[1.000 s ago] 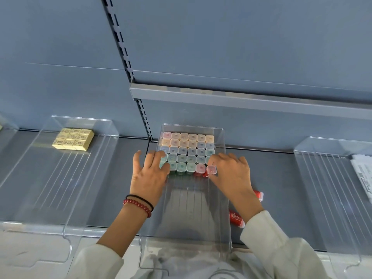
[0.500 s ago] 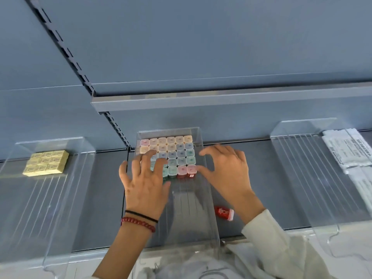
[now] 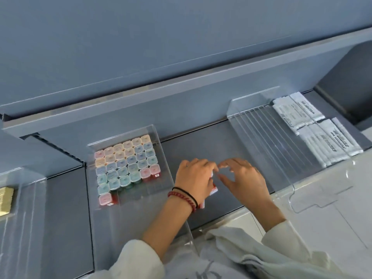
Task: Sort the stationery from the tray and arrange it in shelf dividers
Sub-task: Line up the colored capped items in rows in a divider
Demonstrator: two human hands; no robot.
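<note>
Head cam, looking down at a dark grey shelf [image 3: 66, 198] with three clear dividers on it. Way over at the left end of the shelf, the first divider [image 3: 36, 179] has some yellow boxes [image 3: 6, 200] in it, half cut off by the frame edge. Next along is the middle divider [image 3: 161, 141], with a tight grid of small boxes [image 3: 124, 164] standing lids up at its back end. The lids are pastel: pink, cream, blue and green. One pink-lidded one [image 3: 105, 198] sits alone at the front left of the grid.

Just right of that divider, on bare shelf near the front edge, is the left hand [image 3: 194, 178], with a red and a black bracelet [image 3: 184, 195] on the wrist. Its grip is clamped down over a couple of red boxes [image 3: 213, 190] lying on the shelf. Only bits of red and white poke out from under the fingers.

The right hand [image 3: 243, 176] is right beside it, fingertips nearly meeting the left's. Its grip is apart, fingers loosely arched, holding nothing.

Toward the right end of the shelf, the third divider [image 3: 251, 121] holds white packets [image 3: 314, 129] lined up along its right side.
</note>
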